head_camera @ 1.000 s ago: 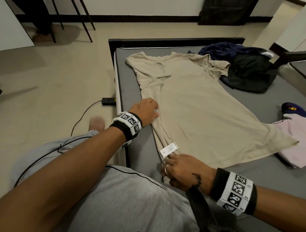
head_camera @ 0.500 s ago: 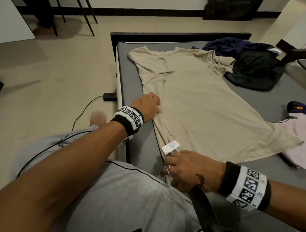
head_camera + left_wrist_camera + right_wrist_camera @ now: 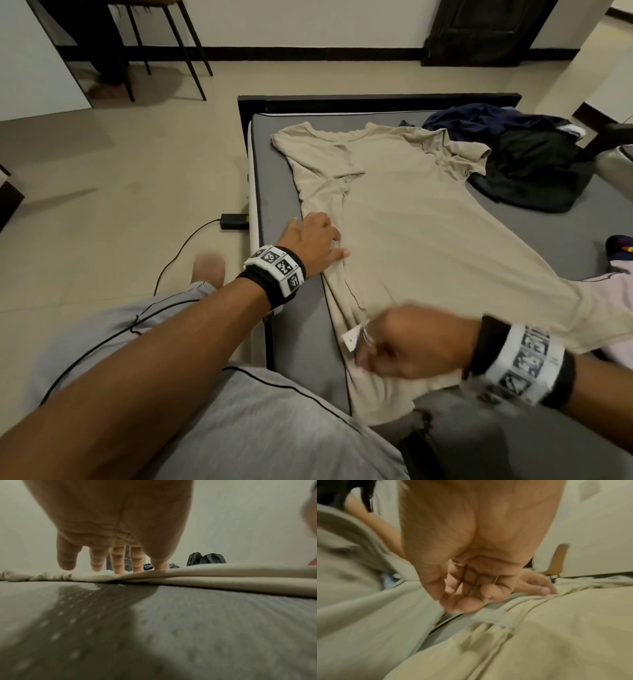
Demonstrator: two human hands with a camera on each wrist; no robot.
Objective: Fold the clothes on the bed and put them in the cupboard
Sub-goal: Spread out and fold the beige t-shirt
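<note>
Head view: the beige T-shirt point(image 3: 428, 233) lies spread near the bed's point(image 3: 294, 329) left edge. The left hand point(image 3: 315, 240) presses its folded side with straight fingers; the right hand point(image 3: 411, 346), loosely curled and empty, hovers over the hem by the white tag point(image 3: 352, 337).

A beige short-sleeved T-shirt point(image 3: 421, 240) lay spread flat on the grey bed point(image 3: 294, 329), neck toward the far end, its left side and sleeve folded inward along a lengthwise crease, with a white size label point(image 3: 352, 337) exposed at the near hem. A heap of unfolded dark clothes point(image 3: 534, 164), navy and black, lay at the far right corner, touching the shirt's right sleeve. A pale pink garment point(image 3: 616, 308) lay at the right edge, partly under the shirt's hem corner.
</note>
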